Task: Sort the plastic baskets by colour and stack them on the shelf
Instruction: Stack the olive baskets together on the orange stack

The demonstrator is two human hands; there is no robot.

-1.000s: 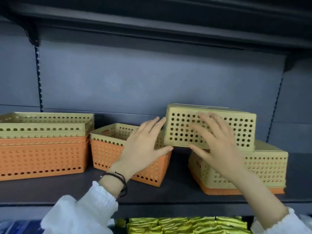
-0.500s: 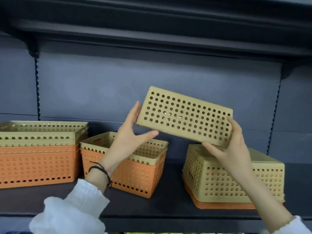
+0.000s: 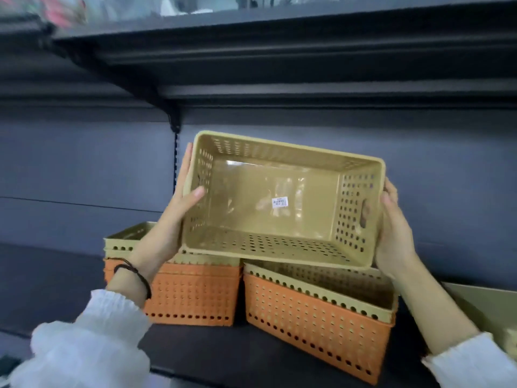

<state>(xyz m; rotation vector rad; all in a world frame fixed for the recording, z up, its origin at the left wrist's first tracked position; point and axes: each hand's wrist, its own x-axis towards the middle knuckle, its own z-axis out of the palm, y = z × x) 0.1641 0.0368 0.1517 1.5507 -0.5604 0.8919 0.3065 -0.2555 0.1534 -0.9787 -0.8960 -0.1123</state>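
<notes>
I hold a tan perforated basket point(image 3: 277, 203) in the air above the shelf, its open mouth tilted toward me and a small white label on its floor. My left hand point(image 3: 170, 219) grips its left end wall and my right hand point(image 3: 394, 233) grips its right end wall. Below it on the dark shelf point(image 3: 251, 357) stand two stacks. The left stack point(image 3: 193, 292) is orange baskets with tan ones nested on top, partly hidden by my left arm. The right stack point(image 3: 316, 317) is an orange basket with a tan one inside.
A dark upper shelf point(image 3: 279, 65) overhangs close above the held basket. A grey back panel point(image 3: 84, 177) closes the rear. The corner of another tan basket point(image 3: 481, 306) shows at the right edge. Bare shelf surface lies to the left of the stacks.
The tan basket was lifted off the upside-down stack at the right and turned over, so its open side faces me. The view has swung left, bringing the two stacks to the centre.
</notes>
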